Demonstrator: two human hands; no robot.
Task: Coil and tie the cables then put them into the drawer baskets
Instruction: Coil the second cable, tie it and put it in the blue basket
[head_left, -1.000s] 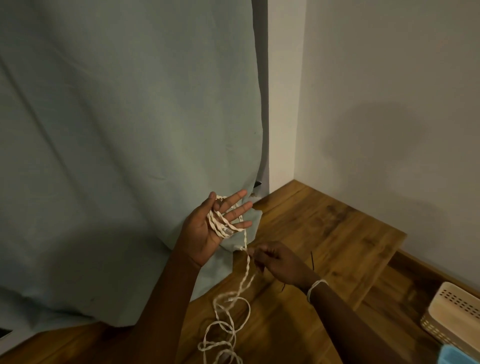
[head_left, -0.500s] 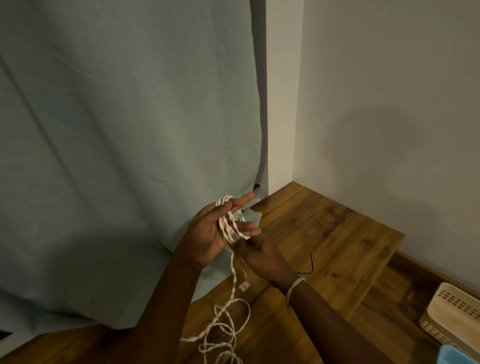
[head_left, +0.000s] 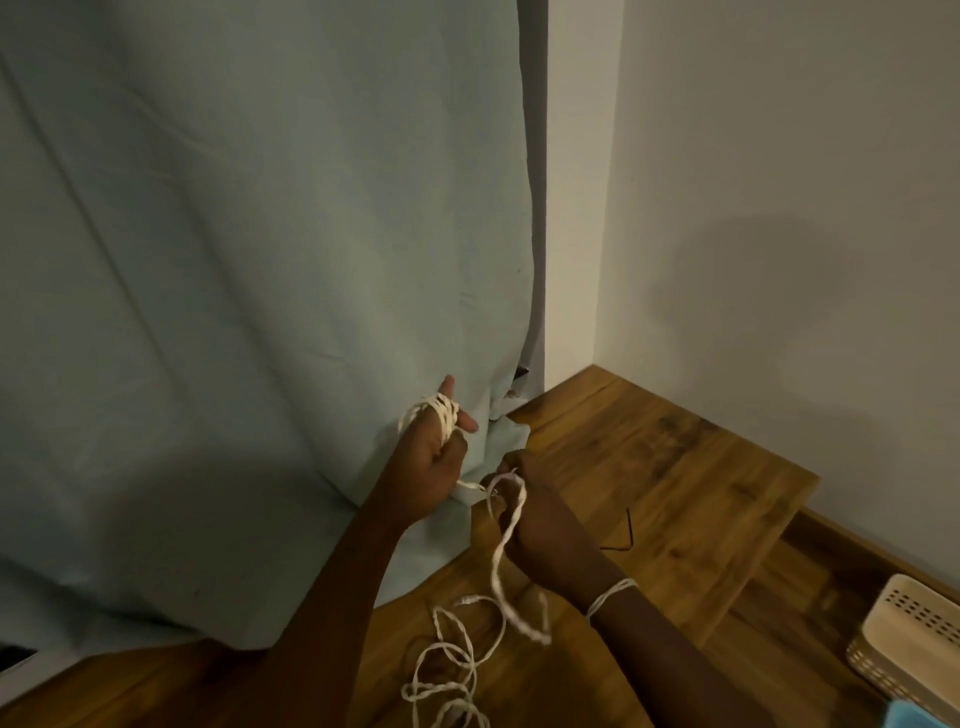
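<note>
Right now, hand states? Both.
Left hand: cable coiled round its fingers, holding the coil.
Right hand: pinching the loose cable run.

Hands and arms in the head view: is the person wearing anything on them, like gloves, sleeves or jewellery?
No gloves and no sleeves show: both forearms are bare up to the picture's edge. The right hand has a thin whitish band, like wound string, around its wrist. The left hand shows no ring, watch or band.

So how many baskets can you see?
1. A cream basket with little holes sits at the lower right edge, on the wooden floor. It is cut off by the frame, so more baskets may be out of view.
</note>
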